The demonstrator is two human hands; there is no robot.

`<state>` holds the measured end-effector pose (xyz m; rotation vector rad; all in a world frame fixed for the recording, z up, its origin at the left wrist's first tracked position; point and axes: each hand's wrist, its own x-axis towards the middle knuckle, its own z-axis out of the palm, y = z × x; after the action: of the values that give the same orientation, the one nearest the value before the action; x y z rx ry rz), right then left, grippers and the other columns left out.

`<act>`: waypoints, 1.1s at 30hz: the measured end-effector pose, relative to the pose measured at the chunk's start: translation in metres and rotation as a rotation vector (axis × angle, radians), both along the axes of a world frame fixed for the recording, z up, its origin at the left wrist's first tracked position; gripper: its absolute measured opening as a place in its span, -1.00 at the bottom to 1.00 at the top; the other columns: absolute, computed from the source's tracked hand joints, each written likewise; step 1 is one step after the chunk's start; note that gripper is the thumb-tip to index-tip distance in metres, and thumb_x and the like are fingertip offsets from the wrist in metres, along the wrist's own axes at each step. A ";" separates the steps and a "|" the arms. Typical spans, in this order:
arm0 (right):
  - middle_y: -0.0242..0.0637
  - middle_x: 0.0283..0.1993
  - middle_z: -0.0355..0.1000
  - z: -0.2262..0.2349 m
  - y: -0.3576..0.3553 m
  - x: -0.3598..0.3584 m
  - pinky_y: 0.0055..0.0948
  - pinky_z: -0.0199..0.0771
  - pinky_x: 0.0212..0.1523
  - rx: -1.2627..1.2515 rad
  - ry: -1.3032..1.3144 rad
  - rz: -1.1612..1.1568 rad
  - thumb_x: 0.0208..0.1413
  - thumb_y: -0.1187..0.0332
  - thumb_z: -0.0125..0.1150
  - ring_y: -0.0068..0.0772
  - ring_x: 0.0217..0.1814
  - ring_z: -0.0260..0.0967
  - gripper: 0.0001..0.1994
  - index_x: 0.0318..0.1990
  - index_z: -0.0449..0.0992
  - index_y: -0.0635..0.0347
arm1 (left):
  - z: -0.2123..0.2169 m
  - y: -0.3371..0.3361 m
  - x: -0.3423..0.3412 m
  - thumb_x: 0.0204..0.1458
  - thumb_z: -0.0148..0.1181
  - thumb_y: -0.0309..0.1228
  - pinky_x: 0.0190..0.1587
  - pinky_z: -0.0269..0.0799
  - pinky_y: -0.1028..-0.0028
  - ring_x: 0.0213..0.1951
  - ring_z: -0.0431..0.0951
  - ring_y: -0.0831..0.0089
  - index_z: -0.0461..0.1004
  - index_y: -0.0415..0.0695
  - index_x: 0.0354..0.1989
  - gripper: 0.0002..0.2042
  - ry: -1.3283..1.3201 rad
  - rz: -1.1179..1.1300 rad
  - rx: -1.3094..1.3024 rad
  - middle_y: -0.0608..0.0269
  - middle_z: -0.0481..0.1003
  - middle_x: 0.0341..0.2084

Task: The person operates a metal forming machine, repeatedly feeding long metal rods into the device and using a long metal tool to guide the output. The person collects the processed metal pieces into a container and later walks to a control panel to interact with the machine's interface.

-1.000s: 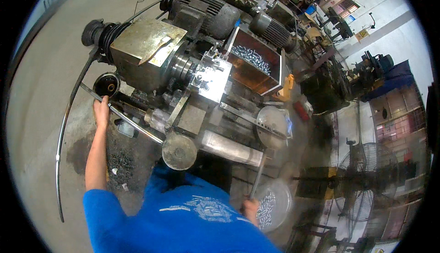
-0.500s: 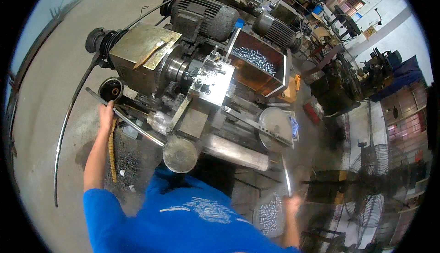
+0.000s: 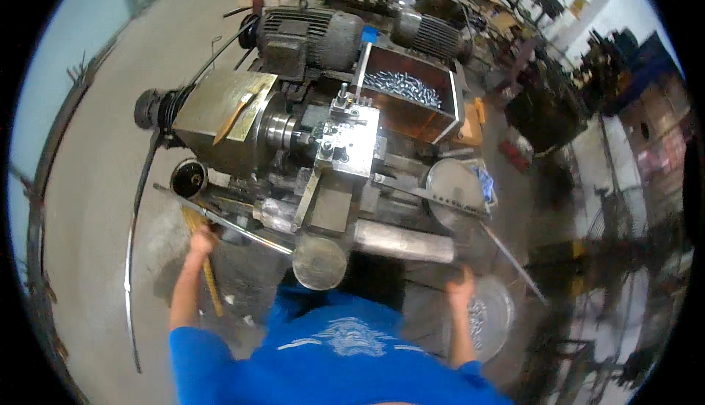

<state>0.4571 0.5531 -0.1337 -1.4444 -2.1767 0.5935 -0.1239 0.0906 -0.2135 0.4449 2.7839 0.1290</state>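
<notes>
My left hand (image 3: 200,242) is closed around a thin yellowish rod (image 3: 214,296) that slants down toward the floor, just below a dark round can (image 3: 189,179) at the lathe's left end. My right hand (image 3: 461,287) is raised and blurred beside a round metal tray of small silvery parts (image 3: 490,318); whether it grips anything is unclear. A thin metal bar (image 3: 514,262) slants just right of that hand. The lathe (image 3: 220,122) with its chuck (image 3: 283,129) and tool post (image 3: 352,137) stands in front of me.
An open brown box of silvery parts (image 3: 411,93) sits behind the tool post, with electric motors (image 3: 308,38) further back. A round handwheel (image 3: 319,262) and a steel cylinder (image 3: 404,240) jut toward me. Cluttered racks and machines fill the right side; bare concrete floor (image 3: 95,185) lies left.
My left hand dropped from the can at the lathe's left end while holding the yellowish rod. My right hand swung from the tray out to the right and back beside it. The view shifted.
</notes>
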 end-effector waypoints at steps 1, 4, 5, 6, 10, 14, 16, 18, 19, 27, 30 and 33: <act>0.07 0.04 0.24 0.003 -0.021 -0.006 -0.31 0.19 0.07 -0.131 -0.039 0.045 -0.43 0.35 0.11 -0.03 0.07 0.21 -0.38 -0.02 0.32 0.35 | 0.005 0.015 0.002 -0.13 0.06 -0.15 -0.20 0.38 0.25 -0.26 0.46 0.07 0.43 -0.19 -0.30 -0.65 0.077 -0.303 -0.127 -0.01 0.47 -0.37; 0.01 -0.17 0.39 -0.008 -0.056 -0.018 -0.34 0.36 -0.13 -0.197 -0.071 0.121 -0.42 0.36 0.11 -0.09 -0.16 0.38 -0.54 -0.20 0.45 0.32 | 0.031 0.045 0.015 -0.16 0.06 -0.19 -0.25 0.41 0.28 -0.28 0.49 0.16 0.50 -0.13 -0.40 -0.72 0.142 -0.336 -0.214 0.09 0.49 -0.44; 0.00 -0.22 0.41 -0.001 -0.062 -0.021 -0.35 0.38 -0.17 -0.224 -0.089 0.174 -0.41 0.36 0.11 -0.10 -0.21 0.40 -0.57 -0.23 0.47 0.31 | 0.019 0.044 0.019 -0.16 0.06 -0.18 -0.29 0.41 0.25 -0.31 0.49 0.14 0.50 -0.14 -0.41 -0.72 0.159 -0.239 -0.105 0.09 0.50 -0.45; -0.05 -0.34 0.45 0.016 -0.076 -0.037 -0.34 0.40 -0.23 -0.163 -0.005 0.099 -0.40 0.37 0.10 -0.09 -0.32 0.42 -0.64 -0.31 0.51 0.29 | 0.008 0.049 0.030 -0.17 0.07 -0.18 -0.33 0.41 0.23 -0.35 0.50 0.13 0.49 -0.15 -0.43 -0.72 0.172 -0.133 0.008 0.10 0.50 -0.47; -0.01 -0.30 0.43 0.007 -0.076 -0.037 -0.31 0.40 -0.23 -0.144 -0.069 0.169 -0.39 0.37 0.11 -0.05 -0.28 0.40 -0.64 -0.30 0.50 0.26 | -0.060 0.062 0.055 -0.12 0.03 -0.12 -0.38 0.39 0.16 -0.46 0.48 0.05 0.42 -0.14 -0.37 -0.68 0.425 -0.033 0.179 0.08 0.47 -0.52; -0.01 -0.30 0.43 0.063 -0.035 -0.067 -0.29 0.40 -0.23 -0.184 -0.018 0.243 -0.39 0.43 0.10 -0.05 -0.26 0.40 -0.65 -0.30 0.50 0.26 | 0.021 0.060 0.023 -0.08 -0.02 -0.18 -0.24 0.36 0.14 -0.29 0.47 0.02 0.41 -0.15 -0.30 -0.70 -0.012 -0.218 -0.074 -0.02 0.46 -0.34; -0.03 -0.32 0.43 0.110 -0.014 -0.098 -0.32 0.40 -0.24 0.023 0.044 0.366 -0.40 0.44 0.10 -0.07 -0.28 0.40 -0.65 -0.29 0.49 0.26 | 0.025 0.055 0.027 -0.09 -0.02 -0.18 -0.21 0.35 0.16 -0.26 0.46 0.03 0.40 -0.14 -0.28 -0.69 0.000 -0.213 -0.052 -0.04 0.46 -0.30; -0.04 -0.33 0.43 0.159 -0.007 -0.144 -0.34 0.40 -0.23 0.110 0.131 0.461 -0.41 0.45 0.09 -0.08 -0.29 0.40 -0.64 -0.28 0.48 0.25 | 0.013 0.051 0.029 -0.09 -0.01 -0.17 -0.19 0.35 0.17 -0.23 0.45 0.04 0.40 -0.13 -0.24 -0.67 0.000 -0.136 0.014 -0.04 0.45 -0.28; -0.04 -0.33 0.43 0.179 -0.006 -0.169 -0.34 0.39 -0.22 0.069 0.170 0.495 -0.41 0.45 0.09 -0.08 -0.29 0.39 -0.63 -0.28 0.48 0.25 | 0.007 0.044 0.025 -0.11 0.02 -0.16 -0.19 0.35 0.17 -0.24 0.46 0.03 0.40 -0.13 -0.21 -0.65 -0.018 -0.212 0.069 -0.03 0.45 -0.28; -0.10 -0.18 0.39 0.227 -0.050 -0.390 -0.34 0.34 -0.08 0.437 0.168 1.047 -0.40 0.32 0.12 -0.08 -0.13 0.30 -0.68 -0.37 0.51 0.24 | 0.199 -0.005 -0.001 -0.03 0.00 -0.47 -0.46 0.38 0.51 -0.53 0.46 0.49 0.35 -0.34 -0.14 -0.73 -0.129 -0.014 0.757 0.10 0.48 -0.47; -0.08 -0.26 0.42 0.231 -0.066 -0.443 -0.34 0.35 -0.10 0.348 -0.277 1.011 -0.45 0.32 0.15 -0.10 -0.14 0.30 -0.71 -0.45 0.53 0.23 | 0.267 -0.046 -0.001 0.02 -0.03 -0.43 -0.46 0.38 0.50 -0.56 0.44 0.51 0.37 -0.31 -0.15 -0.74 0.304 0.159 0.737 0.13 0.47 -0.52; -0.07 -0.30 0.44 0.227 -0.077 -0.460 -0.36 0.38 -0.14 0.212 -0.309 1.085 -0.42 0.33 0.15 -0.12 -0.17 0.34 -0.74 -0.46 0.53 0.23 | 0.258 -0.125 -0.002 0.00 0.05 -0.23 -0.41 0.38 0.41 -0.51 0.47 0.38 0.41 -0.25 -0.18 -0.67 0.387 0.393 0.447 0.08 0.45 -0.57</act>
<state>-0.0030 0.4756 0.0932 -0.1352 -3.0687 0.4435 -0.1263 -0.0343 0.0449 0.0063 3.1865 0.8492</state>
